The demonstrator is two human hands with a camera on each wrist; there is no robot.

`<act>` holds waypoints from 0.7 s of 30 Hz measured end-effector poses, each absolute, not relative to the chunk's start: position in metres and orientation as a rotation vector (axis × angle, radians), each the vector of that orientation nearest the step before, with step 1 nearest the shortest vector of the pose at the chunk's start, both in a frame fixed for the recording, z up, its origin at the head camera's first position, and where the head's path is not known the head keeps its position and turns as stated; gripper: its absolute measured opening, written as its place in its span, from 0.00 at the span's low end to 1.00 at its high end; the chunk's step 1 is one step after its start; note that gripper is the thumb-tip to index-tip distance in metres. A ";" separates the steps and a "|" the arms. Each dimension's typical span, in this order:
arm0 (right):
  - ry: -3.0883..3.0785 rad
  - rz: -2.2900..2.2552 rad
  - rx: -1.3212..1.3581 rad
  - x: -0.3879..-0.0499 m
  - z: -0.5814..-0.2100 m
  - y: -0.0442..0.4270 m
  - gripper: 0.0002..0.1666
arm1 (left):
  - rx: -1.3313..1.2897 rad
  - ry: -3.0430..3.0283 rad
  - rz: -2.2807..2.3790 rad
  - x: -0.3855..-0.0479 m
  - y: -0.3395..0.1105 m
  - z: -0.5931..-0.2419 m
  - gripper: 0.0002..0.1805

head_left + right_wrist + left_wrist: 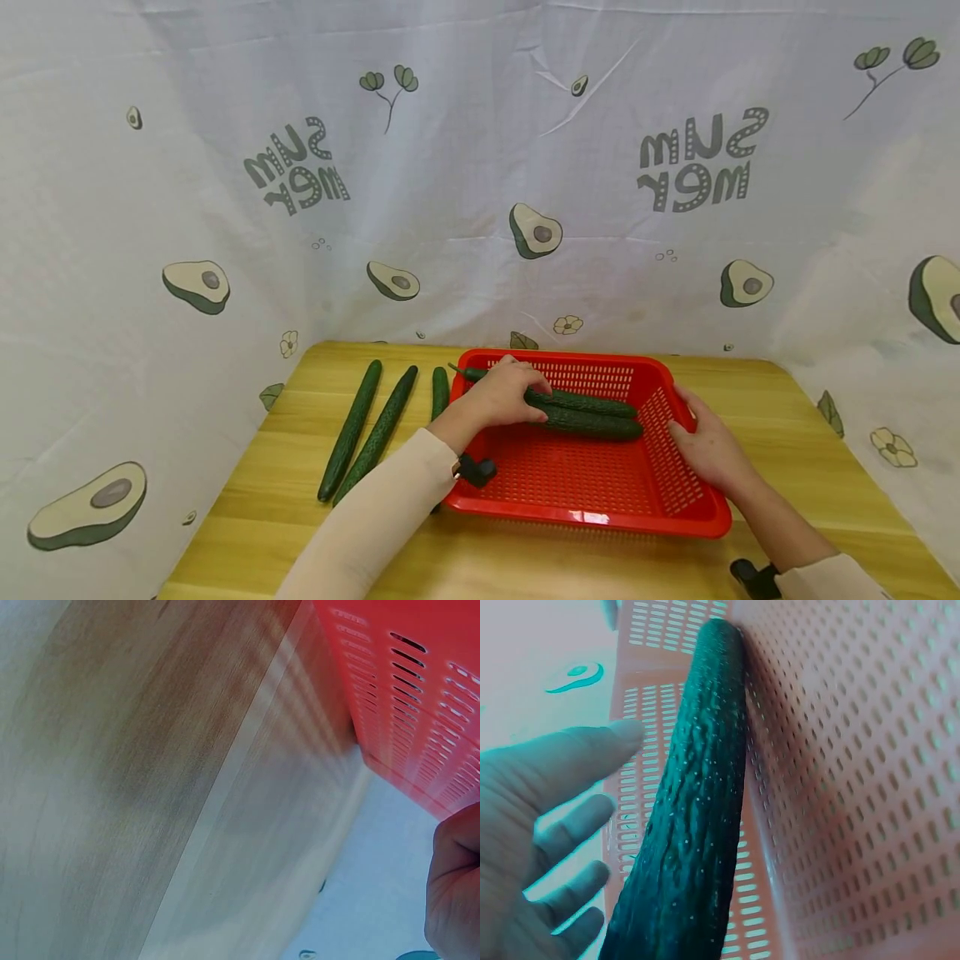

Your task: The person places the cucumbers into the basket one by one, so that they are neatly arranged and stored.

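Observation:
In the head view, a red plastic basket [585, 518] with slotted walls is at the middle right of the table. Two long green cucumbers [592, 423] lie along its back side. Over their left part is my left hand [508, 393], which hides some of them. The left wrist view shows the left hand's fingers [574, 825] spread apart beside a bumpy cucumber [697, 802], with a visible gap between. My right hand [708, 446] grips the basket's right rim, thumb on the inner side. Only part of that hand [457, 889] appears in the right wrist view.
Left of the basket, more cucumbers lie on the wooden table [270, 500]: one at the far left [350, 431], one beside it [378, 433], and a third [440, 390] close against the basket, partly hidden by the left arm. A printed cloth [465, 167] hangs behind.

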State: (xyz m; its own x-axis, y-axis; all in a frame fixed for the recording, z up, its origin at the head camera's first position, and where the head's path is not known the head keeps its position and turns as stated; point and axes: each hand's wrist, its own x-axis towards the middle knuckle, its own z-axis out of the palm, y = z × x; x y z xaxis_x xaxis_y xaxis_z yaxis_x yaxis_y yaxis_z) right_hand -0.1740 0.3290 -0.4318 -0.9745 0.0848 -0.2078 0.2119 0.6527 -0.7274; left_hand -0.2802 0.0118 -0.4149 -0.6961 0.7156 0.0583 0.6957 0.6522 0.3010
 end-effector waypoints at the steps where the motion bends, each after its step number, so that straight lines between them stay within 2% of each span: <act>1: 2.711 -1.225 0.247 -0.173 -0.432 0.329 0.42 | 1.198 2.788 0.495 -0.278 0.009 -0.413 0.21; 8: 2.710 -1.212 0.265 -0.168 -0.430 0.325 0.42 | 1.200 2.744 0.757 -0.267 -0.017 -0.401 0.21; 15: 2.703 -1.233 0.251 -0.164 -0.429 0.321 0.42 | 1.066 2.789 0.999 -0.252 -0.054 -0.382 0.20; 21: 2.708 -1.222 0.255 -0.161 -0.428 0.319 0.43 | 0.940 2.854 1.242 -0.248 -0.095 -0.385 0.18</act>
